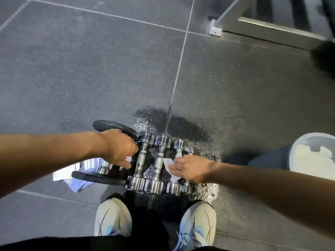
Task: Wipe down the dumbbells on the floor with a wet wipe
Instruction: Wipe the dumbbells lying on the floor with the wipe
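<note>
1. The dumbbells [159, 160] are laid side by side on the floor [72, 73] at 6 o'clock of the view. A black-plated dumbbell [98, 178] is set on their 9 o'clock side.
2. The wet wipe [168, 163] is pinched between the thumb and almost straight fingers of the right hand [190, 169]. It is pressed on the handle of the third chrome dumbbell [179, 144].
3. The left hand [119, 151] is curled over the black-plated dumbbell. Its handle seems to be gripped, but is hidden.
4. A wet patch [190, 129] is seen at 12 o'clock of the row.
5. The task is judged to be about midway. Which dumbbells are already wiped cannot be told.
</note>
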Tool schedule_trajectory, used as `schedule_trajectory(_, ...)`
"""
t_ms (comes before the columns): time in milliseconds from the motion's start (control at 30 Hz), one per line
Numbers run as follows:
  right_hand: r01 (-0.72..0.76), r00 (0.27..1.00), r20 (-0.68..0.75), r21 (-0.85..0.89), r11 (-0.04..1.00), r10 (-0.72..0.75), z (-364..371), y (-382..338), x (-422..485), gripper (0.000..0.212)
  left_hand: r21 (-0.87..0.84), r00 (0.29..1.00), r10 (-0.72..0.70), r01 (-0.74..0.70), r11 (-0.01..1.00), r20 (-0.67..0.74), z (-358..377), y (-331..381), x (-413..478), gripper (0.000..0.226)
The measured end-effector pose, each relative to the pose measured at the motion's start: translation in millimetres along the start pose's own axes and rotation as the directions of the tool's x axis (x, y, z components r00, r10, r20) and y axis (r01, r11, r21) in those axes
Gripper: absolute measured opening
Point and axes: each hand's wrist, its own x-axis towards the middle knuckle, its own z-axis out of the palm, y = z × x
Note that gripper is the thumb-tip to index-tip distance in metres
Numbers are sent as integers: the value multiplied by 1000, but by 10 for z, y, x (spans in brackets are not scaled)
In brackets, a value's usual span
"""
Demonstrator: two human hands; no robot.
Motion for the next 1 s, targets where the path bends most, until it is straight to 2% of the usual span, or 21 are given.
schedule_trajectory(67,13,993,-119,117,993,1,-113,205,-73,56,-96,999,41,-40,995,10,-266,-24,107,44)
schedule_trajectory(167,19,943,-325,264,964,71,-340,435,-133,37,-198,998,53,-48,979,21,-482,18,358,35)
schedule_trajectory(233,-24,879,-429,392,919,206,-437,553,-153,32,-311,997,39,-58,949,-68,-550,94,599,35)
schedule_trajectory(300,-83,770,-481,577,812,420,-498,609,-141,29,-518,978,-47,-66,853,-202,-571,173,796,36)
schedule_trajectory(367,-61,663,-431,783,619,612,-501,618,-106,24,-708,932,-190,-91,700,-308,-574,216,973,36)
schedule_trajectory(433,62,580,-364,912,406,729,-484,581,-56,18,-797,873,-306,-142,587,-381,-563,195,1092,33)
schedule_trajectory(500,203,542,-286,957,208,790,-464,543,11,12,-857,825,-391,-200,475,-409,-563,176,1170,26)
schedule_trajectory(567,300,532,-238,950,83,813,-448,480,40,9,-903,799,-437,-297,310,-413,-598,218,1216,17)
schedule_trajectory(700,418,488,-183,907,-44,854,-395,380,8,8,-911,788,-481,-408,62,-385,-570,353,1298,14)
schedule_trajectory(800,458,474,-168,885,-79,865,-318,321,-55,13,-897,791,-501,-438,-63,-351,-515,421,1303,16)
schedule_trajectory(867,434,459,-135,897,-89,878,-283,311,-105,16,-885,780,-509,-460,-72,-364,-502,425,1281,15)
schedule_trajectory(1000,392,447,-71,912,-124,892,-199,313,-172,21,-883,737,-546,-470,10,-398,-478,425,1267,15)
